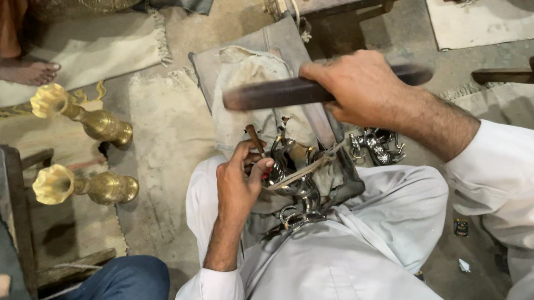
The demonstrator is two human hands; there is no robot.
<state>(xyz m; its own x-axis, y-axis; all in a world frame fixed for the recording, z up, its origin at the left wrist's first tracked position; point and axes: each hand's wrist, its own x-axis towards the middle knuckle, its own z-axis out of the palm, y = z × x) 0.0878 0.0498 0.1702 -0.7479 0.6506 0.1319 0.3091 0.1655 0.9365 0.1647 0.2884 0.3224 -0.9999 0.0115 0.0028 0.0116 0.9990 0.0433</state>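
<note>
Chiselling was in hand: left hand (239,185) pinched a small punch (254,140) against the silver piece (298,186), right hand (362,89) wrapped around a raised dark bar (274,93), needing a square blow.

I see a long dark bar (274,93), blurred, lying level across the view above a grey cloth-wrapped block. Below it, a thin brown punch (254,140) stands tilted, its tip on a shiny silver metal piece (298,186) tied to the block with a pale cord (312,165).
</note>
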